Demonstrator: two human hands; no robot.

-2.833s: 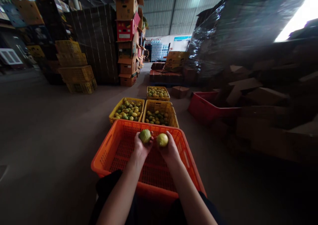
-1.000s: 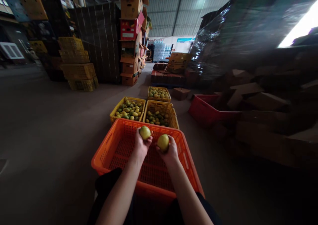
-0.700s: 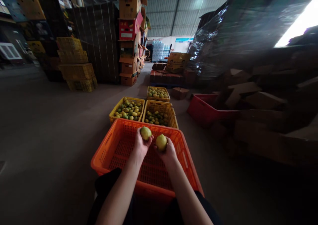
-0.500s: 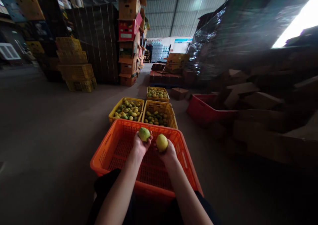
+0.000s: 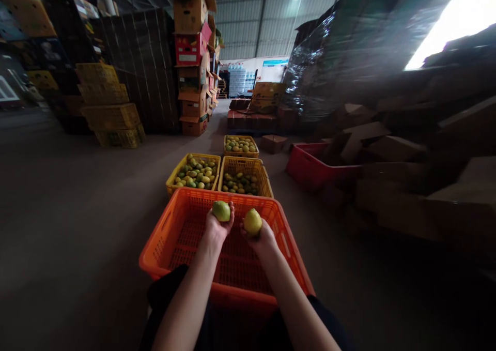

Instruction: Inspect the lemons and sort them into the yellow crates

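In my left hand (image 5: 219, 226) rests a green lemon (image 5: 221, 211), held in the upturned palm with the fingers curled along its right side. My right hand (image 5: 262, 236) grips a yellow lemon (image 5: 252, 222), its pointed tip facing up. Both hands are apart from each other, over a large orange plastic crate (image 5: 163, 237) with a slotted floor. Just beyond that crate stand two yellow crates, a left one (image 5: 170, 184) full of green and yellow lemons (image 5: 196, 172) and a right one (image 5: 266, 183) with darker-looking lemons (image 5: 239, 183) lower inside.
A third yellow crate (image 5: 241, 154) of fruit stands farther back. On the right are a red tub (image 5: 306, 172) and a heap of cardboard (image 5: 399, 185) in shadow. Stacked cartons (image 5: 189, 77), yellow crates (image 5: 112, 116) and a plastic-wrapped pile (image 5: 329, 61) rise behind.
My left hand has shifted slightly left, and its lemon is turned a little, widening the gap between the hands. The right hand still holds its lemon. The camera view has swung slightly right.
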